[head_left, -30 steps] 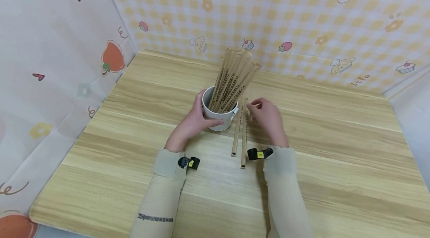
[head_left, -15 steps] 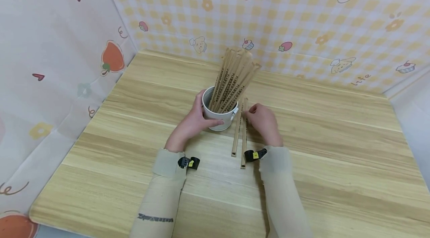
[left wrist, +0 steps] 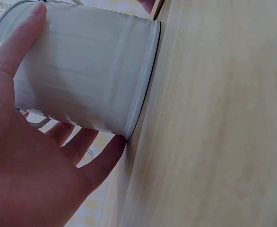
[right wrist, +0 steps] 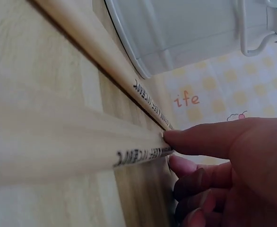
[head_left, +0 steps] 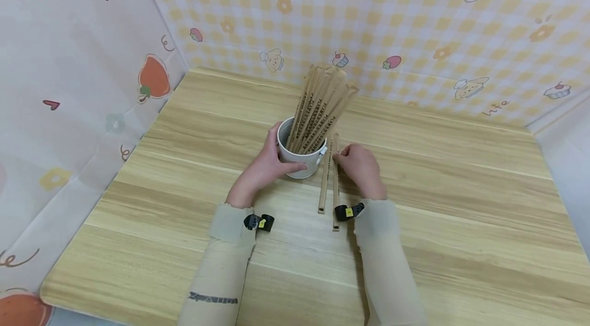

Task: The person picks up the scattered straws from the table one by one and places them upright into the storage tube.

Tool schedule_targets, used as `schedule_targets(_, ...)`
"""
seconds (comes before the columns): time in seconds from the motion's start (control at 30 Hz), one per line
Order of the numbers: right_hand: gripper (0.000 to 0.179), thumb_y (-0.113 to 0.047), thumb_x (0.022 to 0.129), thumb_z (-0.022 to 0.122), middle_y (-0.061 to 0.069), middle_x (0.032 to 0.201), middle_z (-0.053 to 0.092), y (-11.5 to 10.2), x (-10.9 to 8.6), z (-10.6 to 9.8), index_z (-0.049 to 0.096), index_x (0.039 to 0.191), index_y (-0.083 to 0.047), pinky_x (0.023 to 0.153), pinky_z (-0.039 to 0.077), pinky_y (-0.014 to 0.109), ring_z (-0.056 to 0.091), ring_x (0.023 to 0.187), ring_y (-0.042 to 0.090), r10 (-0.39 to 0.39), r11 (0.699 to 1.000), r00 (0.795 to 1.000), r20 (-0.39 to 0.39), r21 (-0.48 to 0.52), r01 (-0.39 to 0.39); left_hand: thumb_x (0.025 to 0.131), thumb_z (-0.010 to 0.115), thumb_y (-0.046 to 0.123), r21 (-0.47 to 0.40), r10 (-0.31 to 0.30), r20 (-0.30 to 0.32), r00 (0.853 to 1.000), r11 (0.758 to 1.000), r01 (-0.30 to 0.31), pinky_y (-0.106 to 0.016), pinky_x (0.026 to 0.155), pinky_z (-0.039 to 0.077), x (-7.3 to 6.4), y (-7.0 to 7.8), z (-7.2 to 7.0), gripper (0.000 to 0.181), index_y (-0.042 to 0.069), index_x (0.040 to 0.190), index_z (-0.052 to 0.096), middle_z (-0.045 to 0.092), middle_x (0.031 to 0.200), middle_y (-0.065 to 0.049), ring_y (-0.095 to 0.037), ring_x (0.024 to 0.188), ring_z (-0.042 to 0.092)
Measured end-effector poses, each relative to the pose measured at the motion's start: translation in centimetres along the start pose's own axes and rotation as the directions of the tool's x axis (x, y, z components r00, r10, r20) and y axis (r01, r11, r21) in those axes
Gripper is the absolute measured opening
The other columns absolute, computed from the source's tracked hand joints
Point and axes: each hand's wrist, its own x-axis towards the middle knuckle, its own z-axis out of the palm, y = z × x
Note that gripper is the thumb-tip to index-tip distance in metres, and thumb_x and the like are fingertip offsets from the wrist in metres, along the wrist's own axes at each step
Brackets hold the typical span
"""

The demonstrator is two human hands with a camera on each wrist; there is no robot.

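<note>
My left hand (head_left: 261,166) grips the side of a small white metal bucket (head_left: 301,168), its thumb across the front; the left wrist view shows fingers curled round the wall (left wrist: 82,71). Several paper-wrapped straws (head_left: 318,111) with dark printing stand in the bucket, leaning right. Two more wrapped straws are to its right. My right hand (head_left: 363,168) pinches the upper part of the nearer straw (right wrist: 72,146) between thumb and forefinger. The other straw (right wrist: 96,45) lies on the table close to the bucket's base in the right wrist view.
A light wood-grain table (head_left: 461,213) spreads around both hands. A yellow checked cloth (head_left: 415,24) hangs behind its back edge, and a white printed cloth (head_left: 83,60) hangs on the left. Both wrists carry small black cameras.
My right hand has moved down and left onto the right-hand straw and now pinches it; that straw's lower end has shifted slightly right. My left hand and the bucket have stayed in place.
</note>
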Motion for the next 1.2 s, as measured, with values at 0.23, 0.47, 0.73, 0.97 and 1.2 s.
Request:
schedule_targets(0.23, 0.027, -0.026, 0.083, 0.055, -0.001, 0.054, 0.050, -0.5, 0.0, 0.3, 0.059, 0.061, -0.011, 0.044, 0.036, 0.030, 0.045, 0.050, 0.017, -0.029, 0.999, 0.998, -0.051, -0.042, 0.027, 0.065, 0.079, 0.008, -0.001, 0.004, -0.003, 1.000, 1.000, -0.004, -0.038, 0.102, 0.025, 0.1, -0.1, -0.1, 0.104, 0.016, 0.140, 0.007, 0.024, 0.139, -0.007, -0.022, 0.125, 0.028)
schedule_targets(0.47, 0.031, -0.019, 0.080, 0.053, -0.002, 0.046, 0.041, -0.8, 0.0, 0.5, 0.052, 0.050, -0.011, 0.039, 0.032, 0.027, 0.039, 0.043, 0.015, -0.054, 0.998, 0.995, -0.081, -0.036, 0.051, 0.065, 0.079, 0.008, -0.006, 0.007, -0.003, 1.000, 1.000, -0.007, -0.037, 0.101, 0.027, 0.1, -0.1, -0.1, 0.104, 0.017, 0.140, 0.007, 0.024, 0.138, -0.006, -0.022, 0.125, 0.029)
schedule_targets(0.73, 0.024, -0.023, 0.081, 0.050, 0.003, 0.056, 0.057, -0.2, -0.2, -0.1, 0.061, 0.065, -0.008, 0.046, 0.043, 0.028, 0.055, 0.046, 0.015, 0.028, 0.994, 0.999, 0.030, 0.107, -0.031, 0.065, 0.079, 0.009, 0.000, -0.009, 0.000, 1.000, 1.000, 0.009, -0.036, 0.101, 0.026, 0.0, 0.0, 0.0, 0.104, 0.017, 0.140, 0.007, 0.024, 0.138, -0.006, -0.021, 0.125, 0.029)
schedule_targets(0.97, 0.024, -0.028, 0.085, 0.051, 0.007, 0.069, 0.060, 0.1, -0.3, -1.2, 0.063, 0.086, -0.007, 0.053, 0.047, 0.030, 0.058, 0.055, 0.018, 0.022, 0.979, 0.999, 0.040, 0.202, -0.029, 0.065, 0.078, 0.008, -0.006, -0.014, 0.004, 1.000, 1.000, 0.014, -0.037, 0.101, 0.027, 0.0, 0.1, 0.0, 0.104, 0.018, 0.140, 0.006, 0.024, 0.138, -0.006, -0.022, 0.125, 0.029)
schedule_targets(1.2, 0.033, -0.034, 0.089, 0.048, 0.010, 0.082, 0.059, -0.8, -1.7, -4.3, 0.058, 0.099, -0.005, 0.057, 0.049, 0.033, 0.061, 0.059, 0.026, -0.019, 0.953, 0.996, -0.089, 0.298, 0.045, 0.066, 0.078, 0.007, -0.009, 0.006, 0.010, 1.000, 1.000, -0.006, -0.036, 0.101, 0.026, 0.0, 0.0, -0.1, 0.103, 0.017, 0.139, 0.006, 0.024, 0.138, -0.006, -0.021, 0.125, 0.029)
